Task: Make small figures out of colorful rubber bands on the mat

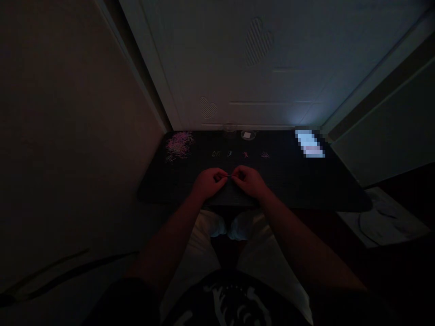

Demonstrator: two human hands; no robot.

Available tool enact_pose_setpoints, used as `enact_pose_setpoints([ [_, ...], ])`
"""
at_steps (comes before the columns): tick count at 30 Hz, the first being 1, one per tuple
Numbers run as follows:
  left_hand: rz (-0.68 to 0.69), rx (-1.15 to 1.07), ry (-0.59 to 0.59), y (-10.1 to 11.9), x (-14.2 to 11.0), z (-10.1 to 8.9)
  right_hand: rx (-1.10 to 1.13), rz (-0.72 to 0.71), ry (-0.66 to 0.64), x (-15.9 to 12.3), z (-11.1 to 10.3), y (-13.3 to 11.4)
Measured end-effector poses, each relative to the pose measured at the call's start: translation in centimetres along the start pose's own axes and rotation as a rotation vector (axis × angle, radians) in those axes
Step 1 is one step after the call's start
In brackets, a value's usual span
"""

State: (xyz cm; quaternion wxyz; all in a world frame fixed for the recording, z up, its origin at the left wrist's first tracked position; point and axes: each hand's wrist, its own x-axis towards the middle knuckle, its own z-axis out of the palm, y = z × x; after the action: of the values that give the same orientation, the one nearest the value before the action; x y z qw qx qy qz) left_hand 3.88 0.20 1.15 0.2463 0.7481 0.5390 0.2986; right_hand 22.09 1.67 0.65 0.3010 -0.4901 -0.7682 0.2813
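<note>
My left hand (211,180) and my right hand (248,179) meet over the front of a dark table (295,185). Both pinch a thin, short strand (229,176), which spans the small gap between my fingertips; the dim light hides its exact kind. Beyond my hands lies a row of small groups of thin pieces: pale yellowish loops (216,154), a bluish-white group (230,154), a pink group (245,155) and another pinkish group (265,155). At the far left is a tangled heap of thin pink and pale pieces (179,145).
A clear container (230,128) and a round clear dish (248,135) with a white square inside stand at the table's back edge. A lit, pixelated screen (310,143) lies at the back right. Behind rises a white panel with hearts (258,43); a wall (84,136) flanks the left.
</note>
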Motion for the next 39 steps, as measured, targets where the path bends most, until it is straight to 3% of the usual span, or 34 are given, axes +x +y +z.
enact_pose_setpoints([
  [16,0.032,-0.009,-0.012,-0.02,0.0,-0.08,0.003,-0.024,0.0,0.03,0.02,0.01],
  [22,0.061,-0.008,-0.017,0.0,0.12,-0.15,0.014,-0.083,0.12,0.08,-0.04,0.06],
  [28,0.062,-0.016,0.004,-0.17,0.12,-0.12,0.052,0.048,0.355,-0.03,-0.27,0.02],
  [37,0.055,-0.004,0.003,-0.3,0.0,-0.1,0.099,0.108,0.418,0.03,-0.27,0.37],
  [39,0.055,0.001,-0.002,-0.34,0.01,-0.1,0.128,0.07,0.333,-0.05,-0.18,0.43],
])
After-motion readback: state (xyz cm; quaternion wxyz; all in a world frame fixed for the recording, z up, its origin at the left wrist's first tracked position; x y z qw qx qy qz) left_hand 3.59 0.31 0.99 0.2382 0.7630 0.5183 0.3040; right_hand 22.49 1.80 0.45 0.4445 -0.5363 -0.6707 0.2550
